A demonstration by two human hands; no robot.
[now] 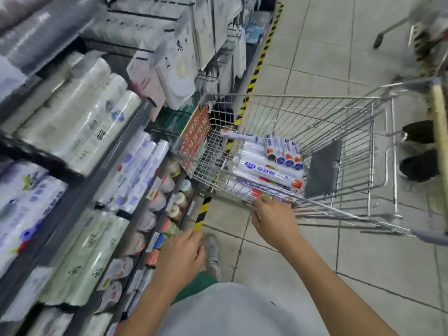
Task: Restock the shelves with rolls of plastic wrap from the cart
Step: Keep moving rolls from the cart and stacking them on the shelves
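The wire cart (315,97) stands on the floor to the right of the shelves (80,190). Several white rolls of plastic wrap (266,170) with blue and red print lie piled in its left end. My right hand (274,219) is at the cart's near rim, its fingers bent down over the wire just above the nearest rolls, with no roll lifted. My left hand (184,255) hovers low beside the shelf front, fingers relaxed and holding nothing. Similar white rolls (135,166) stand on the middle shelf.
Packs of bags and film fill the shelves on the left, and small jars (169,214) line the bottom ledge. Yellow-black tape (202,212) marks the shelf base. Another person's dark shoes (419,151) stand behind the cart. A second cart (426,37) is at the top right.
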